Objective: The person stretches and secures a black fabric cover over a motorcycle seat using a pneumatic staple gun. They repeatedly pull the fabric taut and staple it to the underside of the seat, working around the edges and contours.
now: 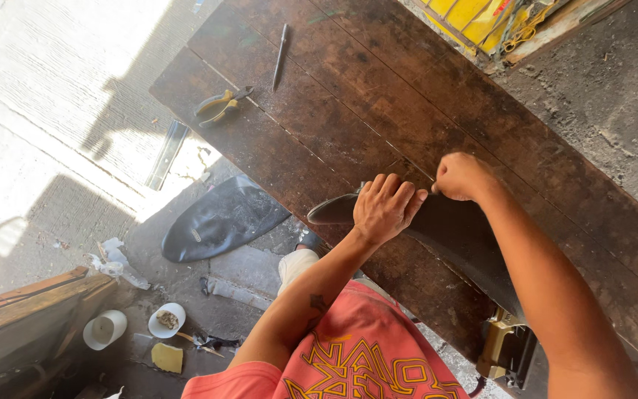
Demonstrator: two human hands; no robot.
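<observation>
- A yellow tool (pixel 502 346) sits nearest, at the table edge by the right forearm; its kind cannot be told.
- The black sheet (pixel 474 251) lies on the dark wooden table (pixel 378 96), running from the near right edge up under both hands, its rounded end (pixel 331 210) poking out past the left hand.
- It reads as a thin cover of vinyl or rubber: light, floppy rather than stiff, likely smooth and a little slick, so it would slide on the boards unless pinned flat.
- The left hand (pixel 385 208) is spread open, palm down, fingers extended and pressing on the sheet; it clasps nothing.
- The right hand (pixel 461 177) is closed into a fist at the sheet's far edge, seemingly pinching that edge; whether something small is inside the fist cannot be told.
- The best hold looks to be the edge, pinched, with a flat palm beside it to stop creep.
- Farther up the table lie yellow-handled pliers (pixel 219 106) and a thin dark tool (pixel 280 55), well apart from the hands.
- On the ground to the left lies a black seat cover (pixel 219 219).
</observation>
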